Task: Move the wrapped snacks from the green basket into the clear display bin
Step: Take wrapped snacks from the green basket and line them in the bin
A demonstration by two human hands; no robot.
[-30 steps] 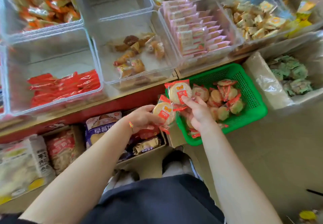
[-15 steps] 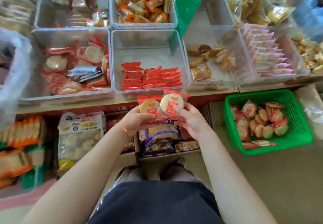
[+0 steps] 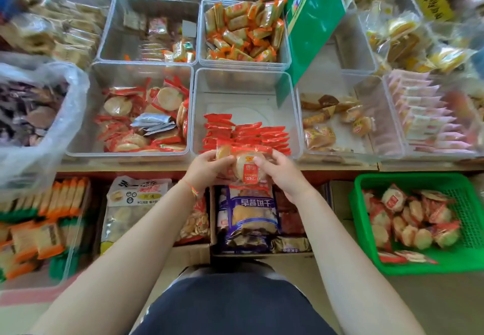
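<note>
Both hands, left hand point(image 3: 207, 166) and right hand point(image 3: 281, 171), are gripping wrapped snacks point(image 3: 246, 166) whose lower edges are hiding behind fingers, now nearer the red-packet bin point(image 3: 245, 83).

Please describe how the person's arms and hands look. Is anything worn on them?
Both forearms are bare, with no sleeves or gloves in view. The left hand has a thin braided string bracelet at the wrist, in red with some green. The right hand shows no jewellery.

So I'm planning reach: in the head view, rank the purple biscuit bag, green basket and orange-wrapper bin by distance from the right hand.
1. Purple biscuit bag: just below the right hand.
2. Green basket: lower right.
3. Orange-wrapper bin: back row, above.
</note>
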